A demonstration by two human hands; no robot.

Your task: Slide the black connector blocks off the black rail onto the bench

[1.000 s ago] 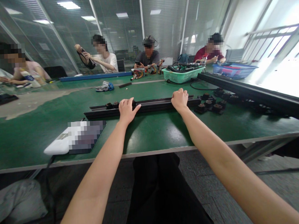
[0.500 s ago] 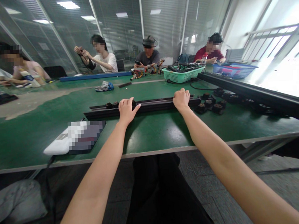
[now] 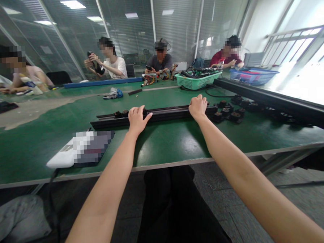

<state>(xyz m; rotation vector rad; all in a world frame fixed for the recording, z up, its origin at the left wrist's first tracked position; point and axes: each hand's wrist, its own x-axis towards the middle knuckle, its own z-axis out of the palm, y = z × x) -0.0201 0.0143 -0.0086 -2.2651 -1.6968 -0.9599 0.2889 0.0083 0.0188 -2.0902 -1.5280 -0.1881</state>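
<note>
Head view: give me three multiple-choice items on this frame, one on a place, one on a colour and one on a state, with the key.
1. Where is the right hand? A) On the black metal rail B) Around a phone C) In a pocket
2. What colour is the plastic basket at the far side? A) Red B) White C) Green
3. How does the rail lie? A) Upright on end B) Flat along the green workbench C) Raised overhead

1 A: the hand rests near its right end.
2 C: its mesh sides show green.
3 B: it lies lengthwise, with the left hand on top.
</note>
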